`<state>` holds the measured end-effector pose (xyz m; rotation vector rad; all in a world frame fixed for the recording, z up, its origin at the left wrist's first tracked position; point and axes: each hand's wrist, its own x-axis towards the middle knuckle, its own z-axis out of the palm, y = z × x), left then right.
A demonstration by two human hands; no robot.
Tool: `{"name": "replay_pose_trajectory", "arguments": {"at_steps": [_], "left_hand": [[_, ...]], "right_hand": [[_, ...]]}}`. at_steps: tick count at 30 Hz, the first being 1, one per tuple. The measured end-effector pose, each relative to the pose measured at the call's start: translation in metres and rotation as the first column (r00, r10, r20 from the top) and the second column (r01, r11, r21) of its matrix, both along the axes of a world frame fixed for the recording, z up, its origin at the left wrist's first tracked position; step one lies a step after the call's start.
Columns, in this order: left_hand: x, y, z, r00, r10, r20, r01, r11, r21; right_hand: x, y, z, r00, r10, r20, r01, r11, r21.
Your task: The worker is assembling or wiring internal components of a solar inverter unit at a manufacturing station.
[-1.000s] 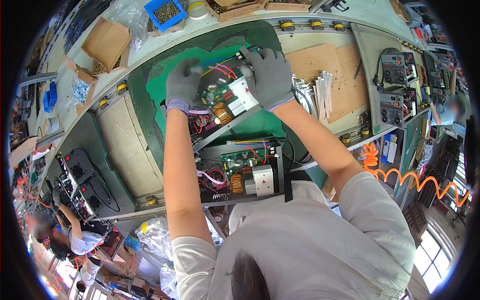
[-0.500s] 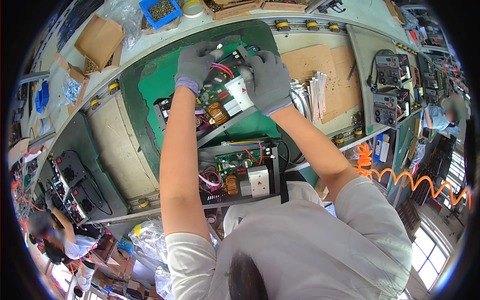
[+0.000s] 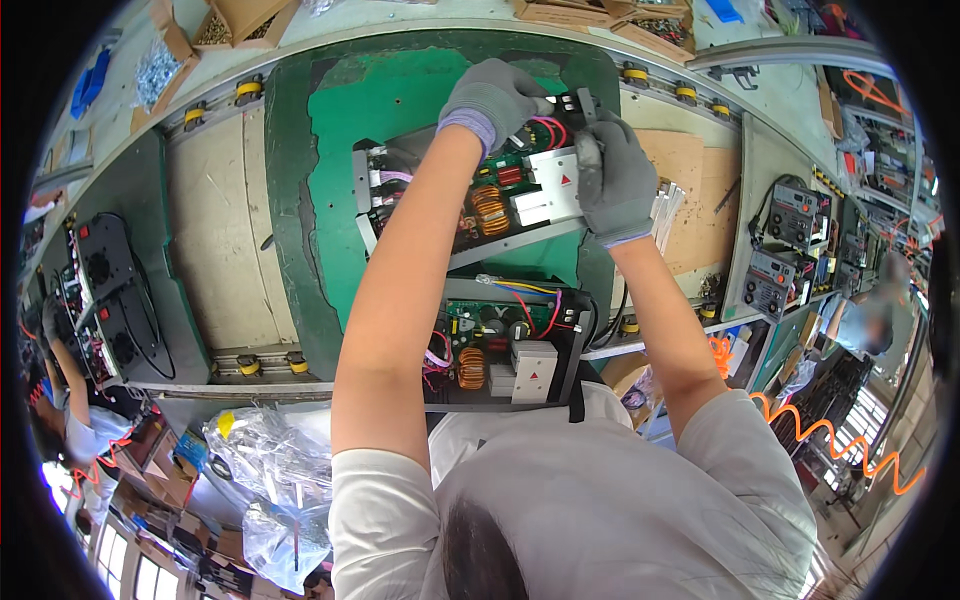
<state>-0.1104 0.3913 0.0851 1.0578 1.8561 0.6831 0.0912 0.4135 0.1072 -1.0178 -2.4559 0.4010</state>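
An open black electronics chassis [image 3: 495,252] lies at a slant on the green work mat. Inside it sit a green circuit board, a copper-wound coil [image 3: 490,210], a silvery metal block [image 3: 550,187] with a red triangle, and red wires. My left hand [image 3: 497,103], in a grey glove, is closed above the board's far side, its thumb and fingers pinched by the wires; what they hold is too small to make out. Gloved likewise, my right hand [image 3: 617,180] grips the chassis's right end. A second open chassis [image 3: 505,345] lies nearer my body.
The green mat [image 3: 340,120] rests on a wooden-topped line with yellow rollers [image 3: 248,90]. Flat metal strips [image 3: 667,212] lie on cardboard at right. Welder-like machines [image 3: 790,210] stand further right, others at left. Screw boxes [image 3: 240,20] line the far shelf. An orange coiled hose [image 3: 830,450] hangs at right.
My view has turned, so the bench sits differently in the picture. The far chassis looks more level. My left hand has curled more tightly, and both hands remain at that chassis.
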Motion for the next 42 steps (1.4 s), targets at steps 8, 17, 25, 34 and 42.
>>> {"name": "replay_pose_trajectory", "arguments": {"at_steps": [8, 17, 25, 34, 42], "left_hand": [[0.001, -0.008, -0.004, 0.989, 0.031, 0.141, -0.044, 0.995, 0.086], [0.003, 0.0, -0.007, 0.998, -0.025, 0.051, 0.019, 0.992, 0.123], [0.008, -0.009, -0.018, 0.999, 0.047, 0.002, -0.047, 0.99, 0.13], [0.008, -0.005, -0.015, 0.999, 0.038, 0.026, -0.041, 0.993, 0.115], [0.01, -0.001, -0.013, 0.999, 0.028, 0.029, -0.032, 0.991, 0.129]], "right_hand": [[-0.001, -0.001, 0.004, 1.0, 0.012, -0.008, -0.012, 1.0, -0.002], [-0.002, -0.001, 0.002, 0.999, 0.008, 0.034, -0.01, 0.999, 0.037], [0.001, 0.001, -0.001, 1.0, 0.023, -0.016, -0.023, 1.0, 0.004], [0.001, 0.002, -0.003, 0.998, 0.034, -0.046, -0.033, 0.999, 0.022], [0.001, 0.003, -0.002, 0.999, 0.027, -0.04, -0.027, 1.0, 0.008]]}}
